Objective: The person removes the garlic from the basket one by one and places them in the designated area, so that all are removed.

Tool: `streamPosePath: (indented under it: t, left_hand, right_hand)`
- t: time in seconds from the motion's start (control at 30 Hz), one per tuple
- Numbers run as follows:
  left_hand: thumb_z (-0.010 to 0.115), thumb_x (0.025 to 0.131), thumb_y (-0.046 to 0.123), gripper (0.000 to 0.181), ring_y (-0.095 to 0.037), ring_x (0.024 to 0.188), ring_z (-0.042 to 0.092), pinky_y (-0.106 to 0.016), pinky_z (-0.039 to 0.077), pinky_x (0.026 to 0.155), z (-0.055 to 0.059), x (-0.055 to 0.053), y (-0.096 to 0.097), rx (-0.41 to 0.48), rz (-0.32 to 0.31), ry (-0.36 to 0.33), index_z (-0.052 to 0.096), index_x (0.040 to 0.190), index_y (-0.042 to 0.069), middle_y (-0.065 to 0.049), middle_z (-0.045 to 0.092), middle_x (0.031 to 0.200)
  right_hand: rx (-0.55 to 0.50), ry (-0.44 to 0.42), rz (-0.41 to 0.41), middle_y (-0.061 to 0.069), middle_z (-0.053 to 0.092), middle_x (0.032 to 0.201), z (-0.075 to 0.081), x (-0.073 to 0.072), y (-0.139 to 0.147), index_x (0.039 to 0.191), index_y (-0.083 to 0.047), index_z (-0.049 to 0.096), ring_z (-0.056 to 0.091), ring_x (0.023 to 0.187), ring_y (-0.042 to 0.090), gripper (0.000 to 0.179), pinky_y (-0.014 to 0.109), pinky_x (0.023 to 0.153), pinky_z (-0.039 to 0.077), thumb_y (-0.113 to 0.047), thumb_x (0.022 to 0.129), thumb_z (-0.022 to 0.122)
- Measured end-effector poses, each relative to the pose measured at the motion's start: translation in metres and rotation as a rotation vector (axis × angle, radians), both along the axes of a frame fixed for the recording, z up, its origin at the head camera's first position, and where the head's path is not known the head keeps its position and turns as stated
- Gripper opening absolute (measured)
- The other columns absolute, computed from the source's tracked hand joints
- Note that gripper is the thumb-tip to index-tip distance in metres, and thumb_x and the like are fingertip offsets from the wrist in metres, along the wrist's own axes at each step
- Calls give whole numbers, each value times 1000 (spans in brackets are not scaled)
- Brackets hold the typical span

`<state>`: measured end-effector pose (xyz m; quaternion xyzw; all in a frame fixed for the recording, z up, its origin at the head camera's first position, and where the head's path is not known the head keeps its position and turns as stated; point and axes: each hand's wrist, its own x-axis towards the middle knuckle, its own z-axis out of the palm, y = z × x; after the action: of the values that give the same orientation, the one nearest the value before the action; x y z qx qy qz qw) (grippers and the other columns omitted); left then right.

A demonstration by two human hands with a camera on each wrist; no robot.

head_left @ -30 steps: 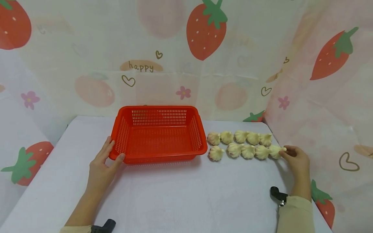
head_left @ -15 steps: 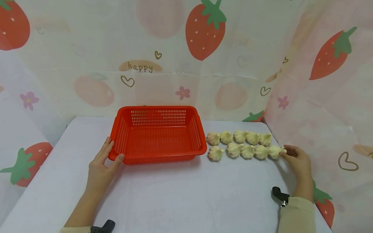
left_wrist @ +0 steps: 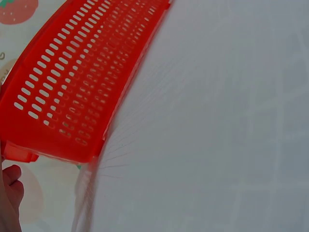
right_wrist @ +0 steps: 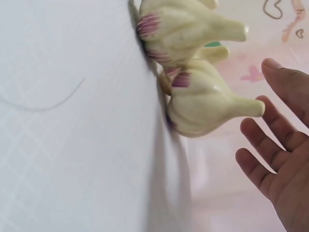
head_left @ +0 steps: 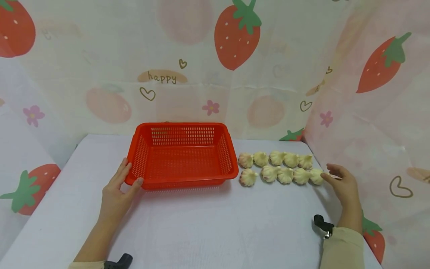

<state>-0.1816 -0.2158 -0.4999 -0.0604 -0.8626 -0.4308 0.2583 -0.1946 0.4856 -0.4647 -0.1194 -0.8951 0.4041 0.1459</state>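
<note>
A red plastic basket [head_left: 183,183] with slotted walls stands at the table's back, its inside bare. My left hand [head_left: 117,194] holds its near left corner, thumb at the front rim and fingers along the left side. In the left wrist view, curled fingertips [left_wrist: 13,181] show beside the basket's end. Garlic bulbs [head_left: 284,175] lie in two rows right of the basket. My right hand [head_left: 344,185] is beside the front row's rightmost bulb [head_left: 315,176]. The right wrist view shows its fingers apart around that bulb's stem [right_wrist: 248,107], with nothing gripped.
A white cloth covers the table [head_left: 208,228]. Behind it hangs a strawberry-print curtain [head_left: 188,101], and another curtain side [head_left: 379,149] stands close along the table's right edge. The back row of garlic [head_left: 277,157] lies near the far edge.
My right thumb and fingers have parted from the rightmost bulb's stem, and the hand has shifted slightly right. The left hand, basket and garlic stay in place.
</note>
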Motion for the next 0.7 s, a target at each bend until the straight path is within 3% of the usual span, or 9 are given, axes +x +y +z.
streamPosePath:
  t: [0.17, 0.37, 0.57, 0.7]
  left_hand:
    - [80, 91, 28, 73, -24, 149, 41, -2, 27, 106, 1, 1, 0, -2, 2, -10, 47, 155, 17, 3, 41, 162]
    - [79, 91, 29, 72, -21, 150, 40, -2, 27, 106, -1, 0, 0, 2, -1, -13, 47, 155, 18, 4, 40, 162]
    - [79, 92, 32, 73, -23, 150, 40, -1, 26, 105, 0, -1, 1, -15, -2, -27, 46, 155, 18, 3, 40, 163]
    - [78, 92, 34, 72, -23, 149, 41, -1, 26, 105, 1, 1, -1, -23, 11, -31, 47, 155, 19, 3, 41, 162]
  right_hand:
    - [25, 49, -8, -10, 64, 127, 9, -1, -4, 143, -4, 57, 51, 109, -7, 61, 10, 88, 40, -36, 94, 75]
    - [45, 15, -54, 3, 59, 143, 24, 0, -15, 147, -12, 56, 53, 123, 18, 63, 25, 99, 43, -44, 95, 72]
    - [49, 121, -45, 3, 63, 138, 32, -4, -32, 141, -10, 62, 53, 112, -2, 53, 20, 98, 44, -32, 95, 75]
    - [8, 171, -19, 5, 65, 134, 40, -9, -53, 138, -8, 63, 55, 111, -3, 49, 20, 97, 46, -26, 95, 76]
